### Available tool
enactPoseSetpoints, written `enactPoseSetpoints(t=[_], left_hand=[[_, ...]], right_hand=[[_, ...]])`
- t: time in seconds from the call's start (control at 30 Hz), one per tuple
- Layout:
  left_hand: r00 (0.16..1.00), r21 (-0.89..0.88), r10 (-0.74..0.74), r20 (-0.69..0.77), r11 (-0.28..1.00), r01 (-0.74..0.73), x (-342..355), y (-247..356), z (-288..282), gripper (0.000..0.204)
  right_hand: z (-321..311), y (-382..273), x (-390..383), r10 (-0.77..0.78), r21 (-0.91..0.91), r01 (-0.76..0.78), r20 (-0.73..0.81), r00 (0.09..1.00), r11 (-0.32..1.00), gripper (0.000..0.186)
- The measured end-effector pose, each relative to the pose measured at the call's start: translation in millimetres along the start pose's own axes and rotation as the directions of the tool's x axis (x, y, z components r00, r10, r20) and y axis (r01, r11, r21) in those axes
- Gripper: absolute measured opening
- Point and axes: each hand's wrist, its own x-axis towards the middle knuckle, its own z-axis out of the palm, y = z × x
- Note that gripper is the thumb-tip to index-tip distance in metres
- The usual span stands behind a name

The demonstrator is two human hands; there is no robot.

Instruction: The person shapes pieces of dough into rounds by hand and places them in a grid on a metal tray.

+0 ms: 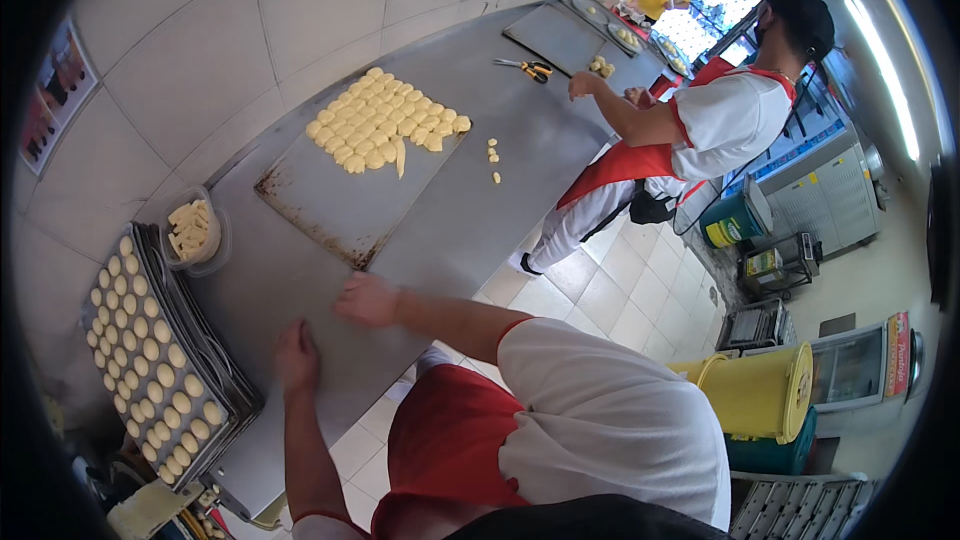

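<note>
My right hand (367, 301) is low over the steel worktable (420, 250), close to the near corner of a stained baking tray (330, 202). Its fingers look curled but are blurred. To its left, my left hand (297, 354) is at the table surface, its fingers turned out of sight. Whether anything lies under either palm is hidden. Many pale dough pieces (375, 120) lie packed together on the tray's far part, with a loose strip (400, 157) hanging off their near edge. A few small dough bits (493, 152) lie on the table to the right.
At left, a stack of trays carries rows of round dough balls (150, 348) on top. Beside it is a plastic tub (190, 228) of pale cut pieces. Yellow-handled scissors (527, 68) lie farther along. A co-worker (730, 110) stands at the table's right side; yellow buckets (765, 390) are behind.
</note>
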Motion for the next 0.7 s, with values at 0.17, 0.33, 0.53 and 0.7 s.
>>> enactPoseSetpoints(t=[0.17,0.33,0.53,0.7], left_hand=[[0.973,0.159,0.156,-0.168,0.979,-0.13,-84.3,-33.8,16.7,0.031],[0.978,0.26,0.192,-0.087,0.952,-0.164,-36.0,33.6,28.0,0.03],[0.935,0.127,0.257,-0.243,0.964,-0.232,-26.2,-35.0,-13.8,0.022],[0.961,0.15,0.238,-0.14,0.965,-0.217,-72.0,-5.6,20.9,0.02]], right_hand=[[0.4,-2.3,-73.9,0.071,0.04,-0.066,-0.132,0.989,0.997,0.018],[12.6,-45.2,-25.9,-0.02,0.005,0.02,-0.018,1.0,1.0,0.03],[-11.1,34.1,-35.5,0.04,-0.099,-0.055,-0.152,0.988,0.994,0.027],[15.9,-42.3,-70.1,0.016,0.071,-0.013,-0.037,0.999,0.997,0.036]])
